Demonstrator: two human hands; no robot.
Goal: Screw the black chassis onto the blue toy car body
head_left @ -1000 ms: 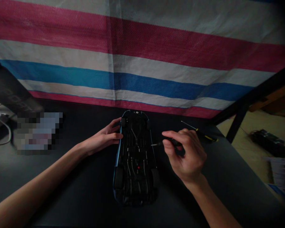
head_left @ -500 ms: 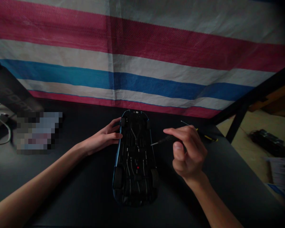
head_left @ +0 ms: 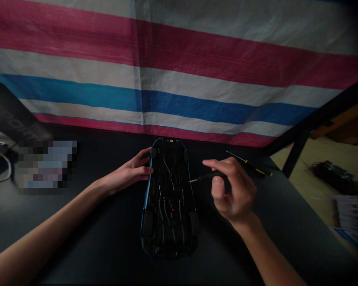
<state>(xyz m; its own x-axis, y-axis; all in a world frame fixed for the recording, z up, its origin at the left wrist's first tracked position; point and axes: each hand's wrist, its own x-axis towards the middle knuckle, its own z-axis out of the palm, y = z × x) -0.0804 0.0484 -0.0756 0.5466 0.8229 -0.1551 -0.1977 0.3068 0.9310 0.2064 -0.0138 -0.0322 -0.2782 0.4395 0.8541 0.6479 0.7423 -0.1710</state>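
A model car (head_left: 168,198) with blue sides lies upside down on the black table, its dark underbody and wheels facing up. My left hand (head_left: 134,170) grips its left side near the front half, thumb on the near edge; some fingertips are hidden behind the car. In my right hand (head_left: 234,188) is a slim black screwdriver (head_left: 209,176), pinched between thumb and fingers with the index finger stretched along above it. Its metal tip points left at the car's right edge; whether it touches cannot be made out.
A second screwdriver (head_left: 258,169), yellow and black, lies behind my right hand. On the left are a blurred-out flat item (head_left: 50,163), a dark box (head_left: 14,111) and a white cable (head_left: 9,167). A striped sheet (head_left: 173,103) hangs behind the table (head_left: 107,234).
My right hand has shifted slightly left and its thumb has moved along the screwdriver. The tip stays by the same edge of the car. My left hand and the car hold still.
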